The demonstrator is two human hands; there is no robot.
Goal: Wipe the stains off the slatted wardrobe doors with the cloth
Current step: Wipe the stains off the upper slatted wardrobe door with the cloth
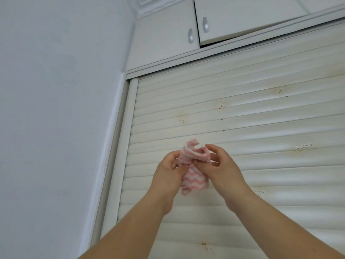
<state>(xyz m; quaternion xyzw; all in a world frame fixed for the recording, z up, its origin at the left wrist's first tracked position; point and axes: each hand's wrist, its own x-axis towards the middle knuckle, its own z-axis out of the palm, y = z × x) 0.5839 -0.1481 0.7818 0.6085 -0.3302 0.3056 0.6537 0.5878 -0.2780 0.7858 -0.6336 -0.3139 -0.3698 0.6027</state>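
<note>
Stains [182, 119] dot the door [242, 146] unwiped; both hands, left [169, 176] and right [222, 169], pinch the cloth [194, 179], clear of it.

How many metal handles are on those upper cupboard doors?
2: one handle on the left upper door, another handle on the door right of it, which stands ajar. More may lie outside the picture.

cloth [188, 165]: pink-and-white wavy stripes, crumpled, upright bunch, held off the door at 6 o'clock | slatted wardrobe door [252, 139]: cream horizontal slats, shut | stains [182, 119]: brown speckled patches, scattered 12 to 4 o'clock of cloth
</note>
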